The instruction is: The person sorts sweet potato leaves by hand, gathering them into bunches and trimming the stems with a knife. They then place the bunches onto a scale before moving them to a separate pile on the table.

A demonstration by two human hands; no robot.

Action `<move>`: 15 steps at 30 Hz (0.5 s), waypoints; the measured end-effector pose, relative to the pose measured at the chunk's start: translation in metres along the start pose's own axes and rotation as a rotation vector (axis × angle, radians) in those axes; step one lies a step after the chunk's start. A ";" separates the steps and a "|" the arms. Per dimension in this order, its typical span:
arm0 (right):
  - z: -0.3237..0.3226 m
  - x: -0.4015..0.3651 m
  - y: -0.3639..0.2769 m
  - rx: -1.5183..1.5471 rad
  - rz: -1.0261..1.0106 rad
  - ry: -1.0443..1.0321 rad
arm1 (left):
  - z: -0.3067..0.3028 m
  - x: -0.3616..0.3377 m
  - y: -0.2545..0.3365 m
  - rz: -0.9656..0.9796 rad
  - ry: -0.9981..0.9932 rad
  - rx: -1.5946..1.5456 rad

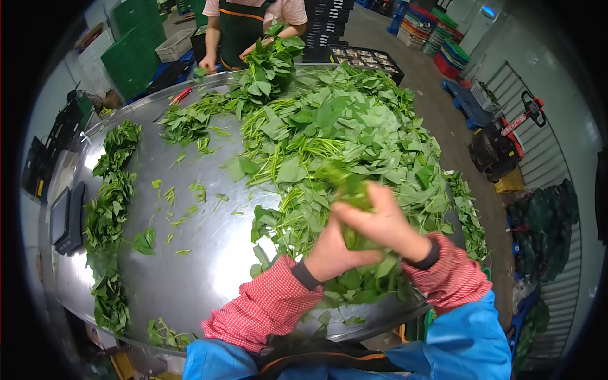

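Note:
A bunch of leafy greens (356, 195) is in both of my hands, above the near part of a big heap. My left hand (334, 250) wraps its lower stems from the left. From the right, my right hand (385, 223) closes around the same bunch, partly covering it. The upper leaves are blurred. Beneath and beyond my hands, the heap of long-stemmed leafy greens (361, 126) covers the right side of the metal table (202, 247).
A row of bunched greens (109, 221) lines the table's left side, beside a scale (66, 218). Across the table, a person (250, 31) handles greens near a red-handled tool (181, 95). A pallet jack (497, 149) stands on the floor at right.

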State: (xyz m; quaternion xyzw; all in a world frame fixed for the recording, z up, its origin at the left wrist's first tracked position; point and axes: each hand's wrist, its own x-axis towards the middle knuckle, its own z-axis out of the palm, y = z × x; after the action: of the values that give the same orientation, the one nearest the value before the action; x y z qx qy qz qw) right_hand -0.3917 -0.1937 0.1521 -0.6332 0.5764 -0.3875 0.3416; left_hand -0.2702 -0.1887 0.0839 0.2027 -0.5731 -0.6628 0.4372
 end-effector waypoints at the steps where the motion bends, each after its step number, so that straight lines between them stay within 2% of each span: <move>1: 0.016 0.003 0.009 -0.005 0.008 -0.051 | -0.004 -0.008 -0.001 -0.145 -0.042 -0.065; 2: 0.023 0.008 0.013 -0.176 -0.033 -0.176 | -0.012 -0.017 -0.017 -0.074 0.000 -0.074; 4: 0.026 0.021 -0.001 -0.424 -0.093 -0.494 | -0.033 -0.044 -0.042 -0.260 0.095 -0.139; 7: 0.028 0.057 0.030 -0.290 -0.357 -0.282 | -0.059 -0.077 -0.049 -0.444 0.237 -0.400; 9: 0.023 0.087 0.051 -0.786 -0.504 0.018 | -0.070 -0.087 -0.045 -0.506 0.305 -0.557; 10: 0.023 0.099 0.063 -0.875 -0.562 0.040 | -0.073 -0.092 -0.037 -0.527 0.320 -0.597; 13: 0.030 0.109 0.115 -1.183 -0.640 -0.061 | -0.077 -0.097 -0.038 -0.538 0.357 -0.602; 15: 0.021 0.105 0.125 -1.176 -0.620 0.000 | -0.083 -0.097 -0.044 -0.547 0.352 -0.639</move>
State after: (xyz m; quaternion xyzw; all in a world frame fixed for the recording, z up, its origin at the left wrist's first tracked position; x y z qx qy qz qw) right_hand -0.4273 -0.3107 0.0426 -0.8505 0.4830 -0.0888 -0.1881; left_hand -0.1701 -0.1598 -0.0017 0.3113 -0.1819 -0.8530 0.3774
